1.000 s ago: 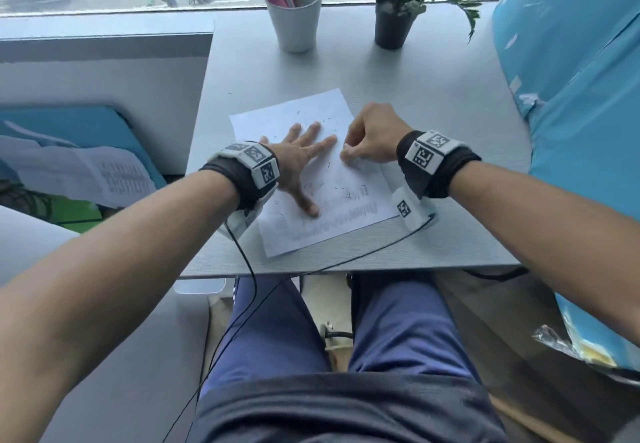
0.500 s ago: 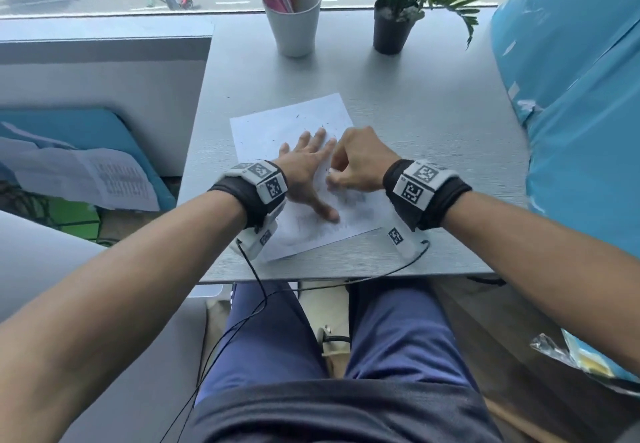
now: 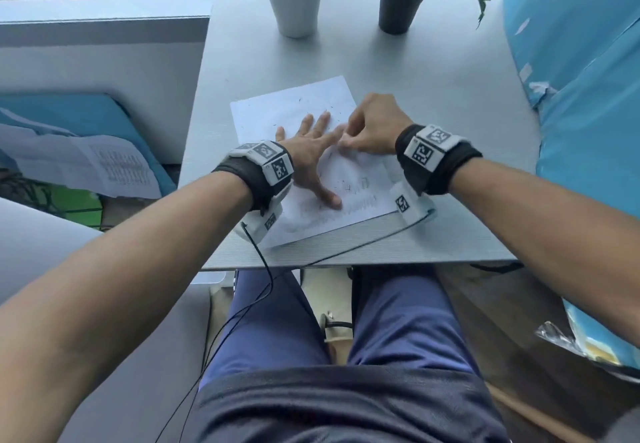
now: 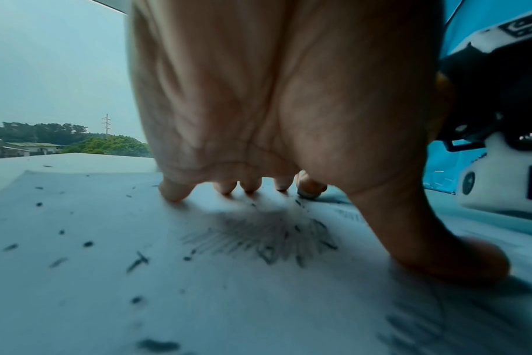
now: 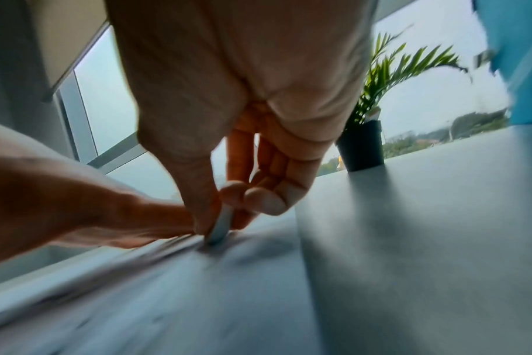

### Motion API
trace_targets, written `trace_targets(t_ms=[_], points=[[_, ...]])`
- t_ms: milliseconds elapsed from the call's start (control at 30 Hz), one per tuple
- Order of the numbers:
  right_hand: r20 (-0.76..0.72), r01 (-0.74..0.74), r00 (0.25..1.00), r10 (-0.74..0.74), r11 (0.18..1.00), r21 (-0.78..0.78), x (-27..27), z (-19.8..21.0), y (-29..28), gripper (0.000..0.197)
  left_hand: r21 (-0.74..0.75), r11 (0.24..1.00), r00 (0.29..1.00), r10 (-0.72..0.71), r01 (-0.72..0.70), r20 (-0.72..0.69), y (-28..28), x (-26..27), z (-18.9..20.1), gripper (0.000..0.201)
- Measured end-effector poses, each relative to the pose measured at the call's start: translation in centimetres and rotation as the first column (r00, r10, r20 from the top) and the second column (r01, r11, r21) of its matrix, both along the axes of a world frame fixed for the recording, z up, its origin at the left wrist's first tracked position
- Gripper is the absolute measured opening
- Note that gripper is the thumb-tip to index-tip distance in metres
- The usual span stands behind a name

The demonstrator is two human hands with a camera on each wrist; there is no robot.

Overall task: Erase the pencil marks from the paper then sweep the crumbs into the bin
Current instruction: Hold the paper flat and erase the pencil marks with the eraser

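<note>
Head view: since a second ago the right hand [image 3: 372,127] has rubbed toward the near edge of the paper [image 3: 298,103] and returned; erasing continues. Left wrist view: left hand [image 4: 289,108] flat, fingers spread, pinning paper; crumbs [image 4: 137,261] scattered (bin unseen). Right wrist view: fingers pinch the eraser [image 5: 220,227]; plant [image 5: 363,146] beyond.

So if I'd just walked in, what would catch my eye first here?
Probably the two hands on the sheet of paper in the middle of the grey table: the left hand pressed flat on it, the right hand pinching a small eraser against the page. Next, the dark crumbs scattered over the paper and the smudged pencil marks under the left palm.
</note>
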State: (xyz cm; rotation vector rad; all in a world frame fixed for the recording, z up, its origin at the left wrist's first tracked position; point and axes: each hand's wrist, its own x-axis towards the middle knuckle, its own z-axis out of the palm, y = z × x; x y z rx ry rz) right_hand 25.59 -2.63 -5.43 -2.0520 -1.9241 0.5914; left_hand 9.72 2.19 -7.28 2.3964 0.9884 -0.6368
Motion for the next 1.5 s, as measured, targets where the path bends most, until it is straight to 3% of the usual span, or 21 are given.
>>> trace_targets(t_ms=[133,267,367,500,633,767,900,1033,1133,1267,1400,1500], points=[[-0.04,-0.159,0.987,0.156,0.98,-0.115,-2.2,-0.9,-2.2,0.015,0.018,1.0,0.999,-0.008,0.009,-0.045,0.0,0.1,0.0,0.15],[-0.029,-0.005,1.0,0.005,1.0,0.006,-0.2,0.1,-0.7,0.016,0.021,1.0,0.999,-0.007,0.008,-0.034,0.1,0.2,0.0,0.148],[-0.054,-0.161,0.986,0.156,0.981,-0.106,-2.6,-0.3,-2.3,0.021,0.012,1.0,0.998,-0.024,0.024,-0.062,0.0,0.1,0.1,0.148],[-0.043,0.0,0.999,-0.002,1.0,-0.028,-0.2,0.4,-0.8,0.014,0.015,0.999,0.999,-0.028,0.029,-0.036,0.1,0.1,0.2,0.146],[-0.055,-0.186,0.982,0.181,0.975,-0.121,-2.3,-0.3,-2.2,0.017,0.011,0.999,0.998,-0.04,0.041,-0.056,-0.1,-0.2,0.3,0.149],[-0.066,-0.015,0.998,0.014,1.0,-0.015,0.0,0.1,-0.8,0.012,0.014,0.999,0.999,-0.037,0.037,-0.04,-0.1,0.0,0.3,0.147],[-0.088,-0.223,0.973,0.213,0.966,-0.131,-2.3,-0.3,-2.3,0.025,0.016,0.999,0.996,-0.036,0.037,-0.076,-0.2,0.0,0.2,0.151],[-0.063,-0.056,0.997,0.054,0.998,-0.032,-0.2,0.4,-0.9,0.013,0.014,0.999,0.998,-0.029,0.03,-0.053,-0.2,0.1,0.3,0.149],[-0.056,-0.241,0.97,0.235,0.962,-0.132,-2.4,0.0,-2.4,0.018,0.019,0.999,0.997,-0.028,0.03,-0.071,-0.3,-0.1,0.2,0.152],[-0.047,-0.084,0.996,0.082,0.995,-0.048,-0.2,0.7,-1.3,0.012,0.013,1.0,0.999,-0.025,0.025,-0.045,-0.2,0.2,0.2,0.148],[-0.088,-0.247,0.968,0.236,0.959,-0.138,-2.2,-0.2,-2.8,0.032,0.013,0.999,0.997,-0.041,0.042,-0.072,-0.2,-0.1,0.1,0.153],[-0.069,-0.073,0.995,0.067,0.994,-0.081,0.0,0.9,-1.5,0.016,0.016,0.999,0.998,-0.032,0.033,-0.059,-0.3,0.2,0.4,0.149]])
